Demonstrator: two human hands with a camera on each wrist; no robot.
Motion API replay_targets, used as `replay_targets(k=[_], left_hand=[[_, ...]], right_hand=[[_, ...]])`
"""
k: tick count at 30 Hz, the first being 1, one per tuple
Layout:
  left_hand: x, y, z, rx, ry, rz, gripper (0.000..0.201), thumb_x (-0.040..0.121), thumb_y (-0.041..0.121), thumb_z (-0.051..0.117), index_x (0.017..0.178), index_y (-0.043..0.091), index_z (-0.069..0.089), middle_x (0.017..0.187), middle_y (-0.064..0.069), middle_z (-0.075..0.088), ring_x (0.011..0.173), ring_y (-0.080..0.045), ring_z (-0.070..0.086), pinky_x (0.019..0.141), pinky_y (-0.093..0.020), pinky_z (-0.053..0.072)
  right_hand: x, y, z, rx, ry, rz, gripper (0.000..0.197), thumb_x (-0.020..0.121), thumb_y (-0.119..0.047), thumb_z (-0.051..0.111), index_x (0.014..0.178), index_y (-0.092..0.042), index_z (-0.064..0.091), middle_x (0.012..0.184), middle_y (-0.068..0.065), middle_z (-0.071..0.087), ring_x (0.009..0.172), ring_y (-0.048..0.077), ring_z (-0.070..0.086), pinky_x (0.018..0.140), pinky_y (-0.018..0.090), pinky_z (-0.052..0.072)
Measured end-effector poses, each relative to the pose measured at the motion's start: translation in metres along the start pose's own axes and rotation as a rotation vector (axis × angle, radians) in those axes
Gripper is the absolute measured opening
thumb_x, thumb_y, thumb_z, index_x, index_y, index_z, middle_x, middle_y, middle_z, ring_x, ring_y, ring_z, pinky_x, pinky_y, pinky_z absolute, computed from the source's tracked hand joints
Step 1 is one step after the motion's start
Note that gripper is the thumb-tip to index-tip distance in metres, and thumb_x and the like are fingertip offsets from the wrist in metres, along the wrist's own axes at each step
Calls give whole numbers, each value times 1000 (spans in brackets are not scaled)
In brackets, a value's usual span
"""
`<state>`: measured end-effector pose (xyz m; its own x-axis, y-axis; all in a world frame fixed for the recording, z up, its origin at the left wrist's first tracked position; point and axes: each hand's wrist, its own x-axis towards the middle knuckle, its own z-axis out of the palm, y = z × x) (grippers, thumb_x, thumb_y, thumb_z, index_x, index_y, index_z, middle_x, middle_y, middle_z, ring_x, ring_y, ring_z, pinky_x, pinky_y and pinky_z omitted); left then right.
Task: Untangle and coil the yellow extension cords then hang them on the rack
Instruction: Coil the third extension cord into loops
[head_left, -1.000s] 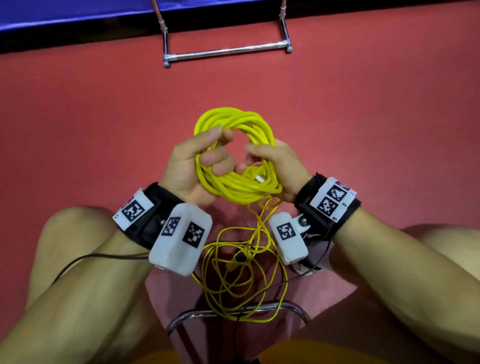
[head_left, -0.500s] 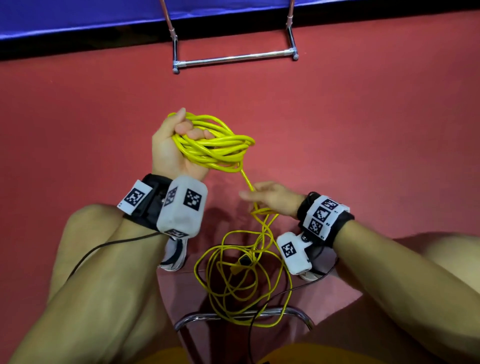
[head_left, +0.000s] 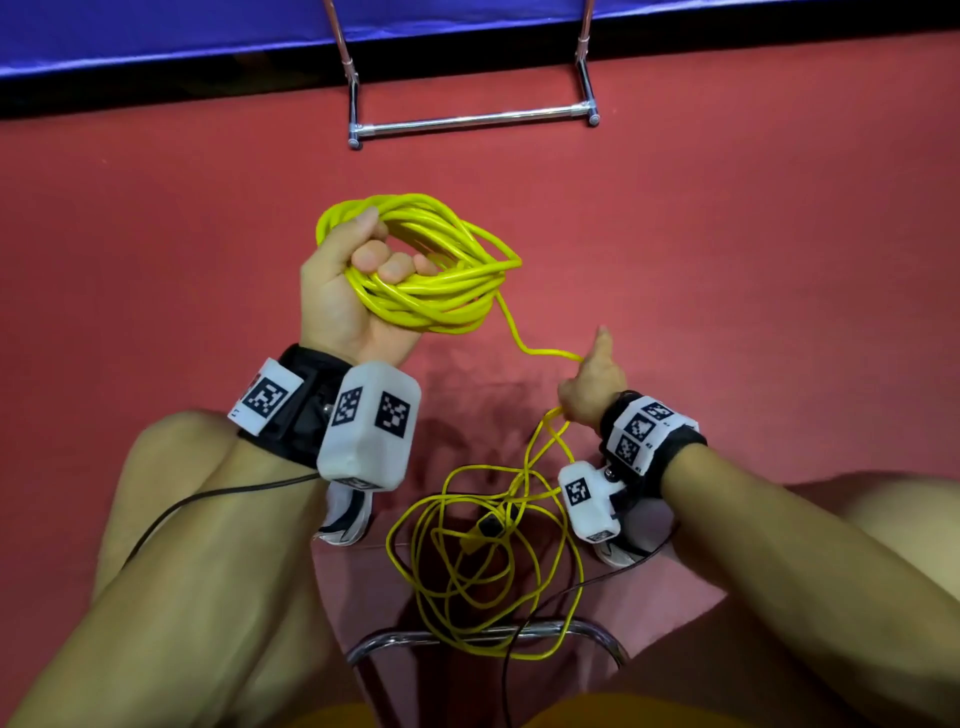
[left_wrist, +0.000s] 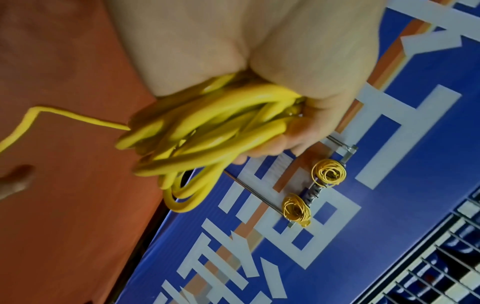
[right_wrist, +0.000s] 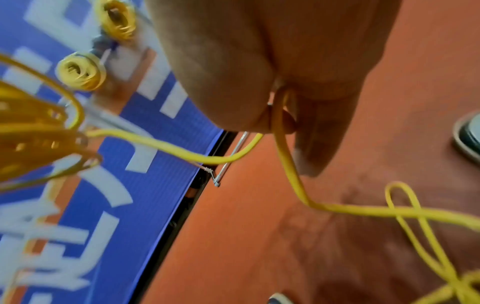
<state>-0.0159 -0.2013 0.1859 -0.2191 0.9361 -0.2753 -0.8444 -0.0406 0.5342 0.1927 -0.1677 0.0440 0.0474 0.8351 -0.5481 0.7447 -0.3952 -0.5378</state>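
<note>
My left hand (head_left: 363, 270) grips a coil of yellow extension cord (head_left: 436, 275), fingers curled through its loops, raised over the red floor. The left wrist view shows the same coil (left_wrist: 202, 131) bunched in the palm. One strand runs from the coil down to my right hand (head_left: 589, 387), which holds it in curled fingers with the thumb pointing up. In the right wrist view the strand (right_wrist: 284, 148) passes through that grip. The rest of the cord lies as a loose tangle (head_left: 483, 561) on the floor between my feet. Two coiled cords (left_wrist: 328, 171) (left_wrist: 296, 207) hang on the rack.
The rack's chrome base bar (head_left: 472, 122) stands on the floor against a blue banner wall (head_left: 156, 31). A chrome chair frame (head_left: 483, 639) curves just below the tangle. My shoes (head_left: 343, 514) (head_left: 618, 556) flank the loose cord, and a black cable crosses it.
My right hand left the coil, dropped to the loose strand and drew it out to the right. My left hand kept the coil, lifting it up and left.
</note>
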Motion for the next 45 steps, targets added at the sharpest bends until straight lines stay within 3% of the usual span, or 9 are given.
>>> replay_targets(k=[4,7,12,17,24,30,34,41,45], left_hand=[[-1,1,2,14,-35,21,31,95,18,46,65,14,46,41,8,46,42,-9,49,65,-26,46],[7,2,-4,83,-37,132,29,98,12,51,70,12,54,52,3,50,51,-13,51,71,-30,48],[23,13,-20,204,136,344,10,93,2,62,88,8,55,63,-3,57,59,-17,56,65,-32,51],[28,12,-47,761,190,439,21,87,14,69,71,17,57,60,1,61,56,-18,57,58,-31,49],[20,-14,-63,1521,-127,266,31,86,34,69,73,9,57,58,2,62,52,-16,58,58,-32,44],[10,-35,-56,1392,-260,-47,47,80,53,62,67,8,55,57,-12,54,53,-23,51,54,-43,44],[0,-43,-42,1179,-285,-360,80,68,87,57,69,7,63,59,-23,55,56,-31,51,60,-46,43],[-19,-39,-28,1086,-483,-502,34,73,14,74,73,-13,53,44,-7,44,42,-21,40,61,-39,42],[-22,-29,-22,939,-417,-477,14,69,8,71,60,12,62,41,-2,41,36,-16,37,66,-40,38]], right_hand=[[-13,-7,16,702,-132,146,18,96,5,42,89,-12,39,91,16,61,59,25,67,51,43,59],[-30,-15,26,824,-210,-21,17,100,2,45,87,-9,44,96,35,63,31,10,43,36,23,39],[-66,-17,31,544,-612,-366,12,101,-3,49,95,-13,48,72,-3,69,34,6,41,33,19,34],[-66,-25,10,-35,-346,-835,5,96,-14,56,99,-15,60,78,-5,67,68,14,59,66,32,48],[-75,-50,-19,-142,-272,-1112,15,99,-21,53,92,-8,56,67,-7,48,62,21,42,62,33,29],[-65,-63,-50,10,-57,-1133,26,90,-30,70,70,-34,53,53,-26,49,52,-6,46,56,7,29],[-52,-65,-63,108,132,-969,46,69,-55,79,58,-24,47,46,-9,46,48,8,41,51,25,34],[-36,-58,-81,314,-200,-822,32,67,-16,90,67,-14,57,49,-7,52,48,9,43,46,24,34],[-24,-57,-72,283,-197,-792,16,65,-5,62,70,-19,58,48,-13,50,46,3,41,48,22,34]])
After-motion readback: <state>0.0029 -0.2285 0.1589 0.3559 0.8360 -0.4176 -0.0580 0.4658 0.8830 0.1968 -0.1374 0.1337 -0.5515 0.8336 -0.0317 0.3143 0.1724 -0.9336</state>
